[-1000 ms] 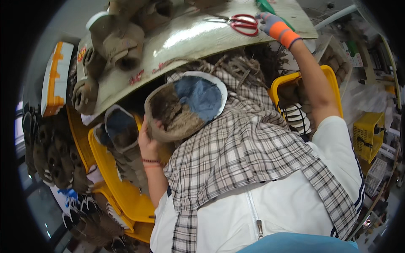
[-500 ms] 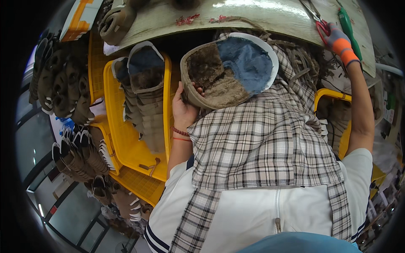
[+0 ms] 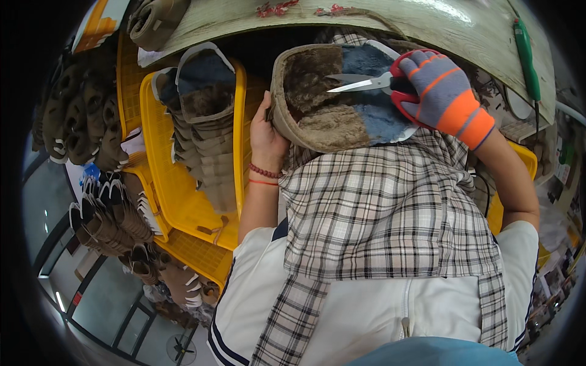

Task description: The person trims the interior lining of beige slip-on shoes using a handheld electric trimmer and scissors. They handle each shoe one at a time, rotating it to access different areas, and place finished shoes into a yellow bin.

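A brown boot upper (image 3: pixel 332 131), lined with brown fleece and blue fabric, lies across my lap with its opening facing up. My bare left hand (image 3: pixel 268 134) grips its left rim, thumb outside and the other fingers mostly hidden behind the edge. In a grey and orange glove, my right hand (image 3: pixel 441 94) is closed around the red handles of a pair of scissors (image 3: pixel 381 83). The scissor blades are spread a little and point left over the boot opening. The boot's white right edge is partly hidden behind the glove.
A yellow basket (image 3: pixel 160 183) at my left holds stacked boot uppers (image 3: pixel 207 131). A pale worktop (image 3: pixel 390 18) runs along the far side, with a green-handled tool (image 3: pixel 526 58) at its right edge. More boot uppers (image 3: pixel 76 119) are heaped at far left.
My right hand has lifted the scissors off the worktop and brought them left and nearer, over the boot upper. The left hand keeps its hold on the rim.
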Motion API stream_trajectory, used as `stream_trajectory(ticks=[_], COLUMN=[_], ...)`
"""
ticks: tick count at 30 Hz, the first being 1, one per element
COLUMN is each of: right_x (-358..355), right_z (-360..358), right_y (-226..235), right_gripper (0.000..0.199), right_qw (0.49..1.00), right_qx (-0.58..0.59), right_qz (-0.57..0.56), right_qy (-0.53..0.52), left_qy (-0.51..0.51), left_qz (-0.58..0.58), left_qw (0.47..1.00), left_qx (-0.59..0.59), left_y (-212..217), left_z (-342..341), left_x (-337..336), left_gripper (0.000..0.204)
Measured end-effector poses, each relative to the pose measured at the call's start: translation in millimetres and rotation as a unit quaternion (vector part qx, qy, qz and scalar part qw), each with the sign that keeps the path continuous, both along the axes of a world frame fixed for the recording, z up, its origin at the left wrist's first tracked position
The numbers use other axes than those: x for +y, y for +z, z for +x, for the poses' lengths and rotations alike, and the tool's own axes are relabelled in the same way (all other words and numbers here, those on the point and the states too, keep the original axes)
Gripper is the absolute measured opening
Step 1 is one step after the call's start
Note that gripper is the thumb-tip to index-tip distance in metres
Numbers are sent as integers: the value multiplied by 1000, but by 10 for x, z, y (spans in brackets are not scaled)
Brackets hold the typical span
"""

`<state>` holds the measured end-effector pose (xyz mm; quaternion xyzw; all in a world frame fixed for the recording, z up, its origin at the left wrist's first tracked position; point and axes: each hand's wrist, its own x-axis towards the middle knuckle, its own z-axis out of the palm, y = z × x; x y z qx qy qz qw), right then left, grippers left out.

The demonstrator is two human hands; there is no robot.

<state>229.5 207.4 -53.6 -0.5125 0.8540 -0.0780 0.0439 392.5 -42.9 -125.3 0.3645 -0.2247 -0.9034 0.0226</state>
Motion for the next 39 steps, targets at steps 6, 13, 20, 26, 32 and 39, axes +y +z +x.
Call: stream_trajectory(ticks=[6, 13, 20, 26, 32, 39], right_x=[-102, -62, -33, -117, 29, 159], right_z=[78, 280, 365, 441, 356, 341], right_y=[-156, -274, -300, -353, -336, -223], right_gripper=[35, 35, 36, 34, 33, 33], right_qw=[1000, 997, 997, 994, 996, 998], right_qx=[-2, -22, -39, -59, -53, -36], right_qz=[5, 63, 35, 47, -11, 7], right_qy=[14, -31, -53, -75, -71, -51], left_qy=[-13, -199, -229, -186, -129, -135], left_qz=[-48, 258, 194, -21, -45, -13], left_qw=[996, 942, 953, 982, 989, 991], left_qx=[-76, 73, -52, -5, -64, -13], left_y=[89, -250, -324, -559, -783, -888], left_z=[40, 579, 602, 783, 751, 535], left_x=[13, -164, -322, -310, -207, -211], left_gripper=[30, 35, 26, 32, 27, 30])
